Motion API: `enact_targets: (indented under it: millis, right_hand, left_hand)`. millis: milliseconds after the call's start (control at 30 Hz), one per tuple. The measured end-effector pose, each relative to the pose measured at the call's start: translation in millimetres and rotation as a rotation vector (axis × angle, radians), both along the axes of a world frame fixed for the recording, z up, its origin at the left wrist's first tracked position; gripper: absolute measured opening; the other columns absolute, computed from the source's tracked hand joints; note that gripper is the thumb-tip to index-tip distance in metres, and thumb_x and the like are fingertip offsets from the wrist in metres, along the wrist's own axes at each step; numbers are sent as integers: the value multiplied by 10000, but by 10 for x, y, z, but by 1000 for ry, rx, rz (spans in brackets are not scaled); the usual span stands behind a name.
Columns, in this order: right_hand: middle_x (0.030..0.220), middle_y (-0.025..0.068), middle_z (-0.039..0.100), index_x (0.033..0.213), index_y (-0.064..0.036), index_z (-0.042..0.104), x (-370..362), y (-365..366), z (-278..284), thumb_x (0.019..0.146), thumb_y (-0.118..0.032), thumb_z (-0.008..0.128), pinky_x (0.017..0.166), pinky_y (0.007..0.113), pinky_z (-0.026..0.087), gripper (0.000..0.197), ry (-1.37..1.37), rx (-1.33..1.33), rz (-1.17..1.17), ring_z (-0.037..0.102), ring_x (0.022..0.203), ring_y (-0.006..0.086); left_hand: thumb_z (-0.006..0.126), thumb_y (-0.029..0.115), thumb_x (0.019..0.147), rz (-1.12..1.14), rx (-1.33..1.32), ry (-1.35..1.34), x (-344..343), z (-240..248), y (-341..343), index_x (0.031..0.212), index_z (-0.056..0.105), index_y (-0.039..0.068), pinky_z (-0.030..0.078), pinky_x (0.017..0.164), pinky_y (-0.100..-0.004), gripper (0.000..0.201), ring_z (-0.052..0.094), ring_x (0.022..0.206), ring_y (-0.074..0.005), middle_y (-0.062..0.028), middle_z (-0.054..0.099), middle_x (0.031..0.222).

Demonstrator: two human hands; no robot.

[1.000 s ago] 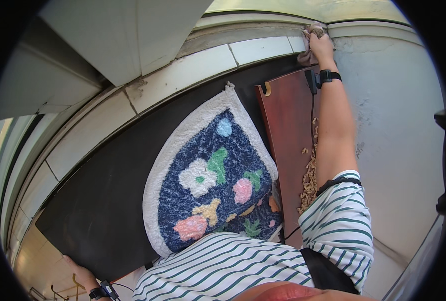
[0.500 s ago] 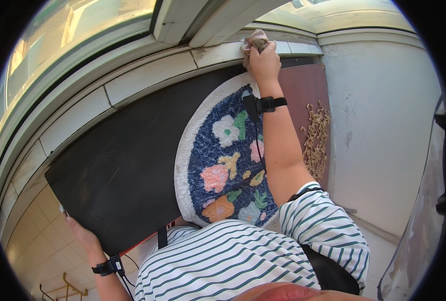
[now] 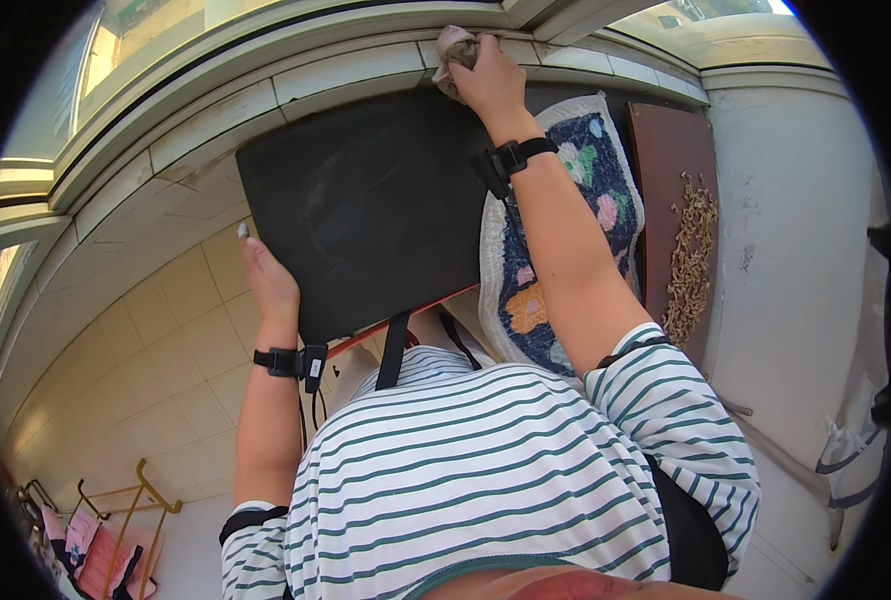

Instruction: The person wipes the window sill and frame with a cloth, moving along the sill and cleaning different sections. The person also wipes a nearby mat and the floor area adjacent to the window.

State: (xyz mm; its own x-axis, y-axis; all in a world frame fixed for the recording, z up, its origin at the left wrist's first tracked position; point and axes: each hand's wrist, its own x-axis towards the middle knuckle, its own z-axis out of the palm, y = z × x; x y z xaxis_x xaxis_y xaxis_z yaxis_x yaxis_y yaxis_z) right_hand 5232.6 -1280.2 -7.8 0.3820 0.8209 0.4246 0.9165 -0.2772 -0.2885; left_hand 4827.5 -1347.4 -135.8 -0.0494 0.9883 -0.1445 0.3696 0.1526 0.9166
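My right hand (image 3: 492, 85) is closed around a crumpled, dirty pinkish-grey cloth (image 3: 456, 55), pressing it on the white tiled window sill (image 3: 350, 68) below the window frame. A black tabletop (image 3: 365, 210) with a reddish front edge lies in front of my body. At its left edge is my left hand (image 3: 273, 285), with fingers stretched along the side and holding nothing that I can see; some fingers are hidden. Under my right forearm a navy floral rug (image 3: 605, 165) with a white border lies at the table's right side, partly covered by the arm.
A reddish-brown board (image 3: 655, 215) on the right carries many small, tan, dried pieces (image 3: 693, 265). Beyond it stands a pale wall panel (image 3: 790, 230). Beige tiles (image 3: 155, 350) cover the left wall. A gold-coloured metal rack (image 3: 143, 490) with pink cloth stands at lower left.
My right hand has slid left along the sill with the cloth. My view has shifted, so the table, rug and board appear farther right. My left hand stays by the table's left edge.
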Motion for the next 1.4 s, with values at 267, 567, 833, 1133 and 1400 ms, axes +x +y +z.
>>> enact_targets:
  millis: [267,567,833,1133,1400]
  right_hand:
    - [1090,160,737,1248,-12,653,-1028,-404,60,921,-156,689,911,371,561,358,1106,144,397,717,1028,292]
    - [1571,226,427,1631,48,243,-943,-2057,-149,858,-49,643,1121,348,438,875,1110,235,34,490,1400,287]
    - [1499,345,463,1498,28,398,-1266,-1428,-618,913,-294,770,1215,543,319,764,115,9,-112,393,1445,512]
    - [1332,248,609,1310,5,544,-422,-574,-670,887,-215,761,1156,526,398,524,-31,85,-256,517,1322,471]
    - [1291,206,655,1248,-28,617,-1331,-367,-653,855,-188,775,1091,482,463,453,110,162,330,581,1274,421]
  left_hand:
    - [313,435,1138,44,-65,151,31,132,-4,1520,462,-13,433,1120,-477,608,539,1345,-480,-300,568,1460]
    - [326,417,1136,50,-34,104,29,50,4,1497,487,9,446,1098,-490,568,559,1307,-486,-292,611,1401]
    - [361,384,1145,88,94,9,85,14,-35,1400,515,-25,484,971,-471,506,629,1113,-479,-309,673,1190]
    - [368,348,1148,44,94,96,33,163,-36,1359,529,-45,492,903,-470,474,641,1015,-455,-293,669,1073]
    - [359,375,1152,35,5,-33,36,122,-39,1482,483,-40,430,1101,-425,545,584,1273,-439,-299,620,1365]
